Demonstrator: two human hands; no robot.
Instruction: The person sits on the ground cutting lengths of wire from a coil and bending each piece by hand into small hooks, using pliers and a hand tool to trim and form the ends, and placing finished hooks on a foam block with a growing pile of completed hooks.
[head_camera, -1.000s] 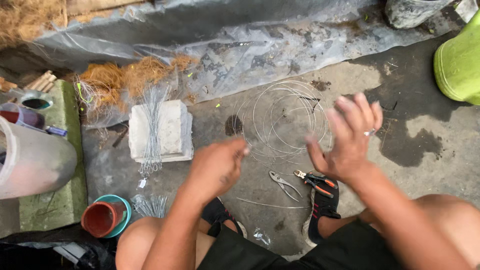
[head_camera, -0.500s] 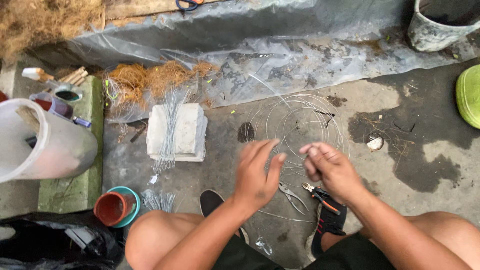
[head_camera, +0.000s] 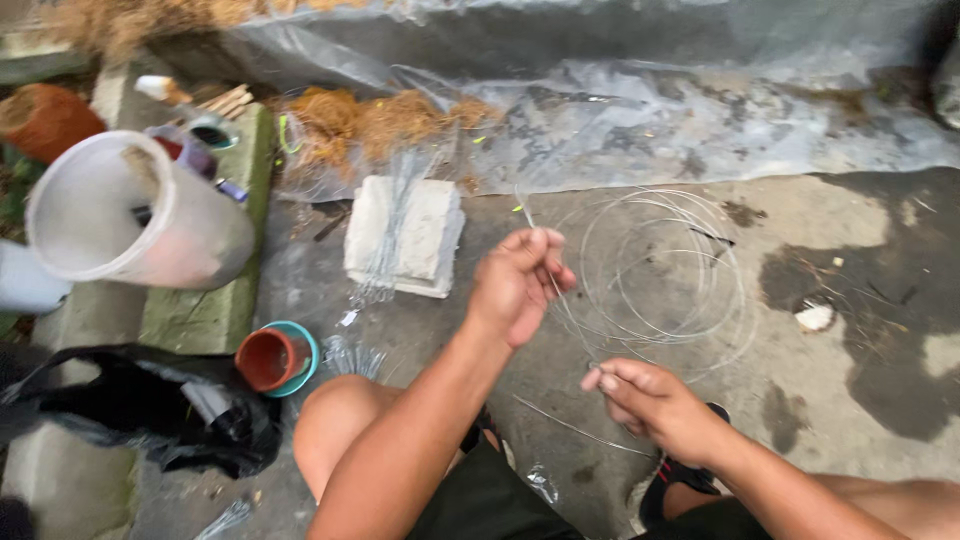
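Two hands work one thin wire (head_camera: 570, 320): left hand (head_camera: 518, 282) pinches it high, right hand (head_camera: 650, 400) pinches low, keeping the strand taut beside the wire coil (head_camera: 665, 270)

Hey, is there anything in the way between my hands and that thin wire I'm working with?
No, nothing visible. The left hand pinches the wire in its fingers, and the right hand pinches it lower down. The strand runs free between them, above the wire coil lying on the concrete floor.
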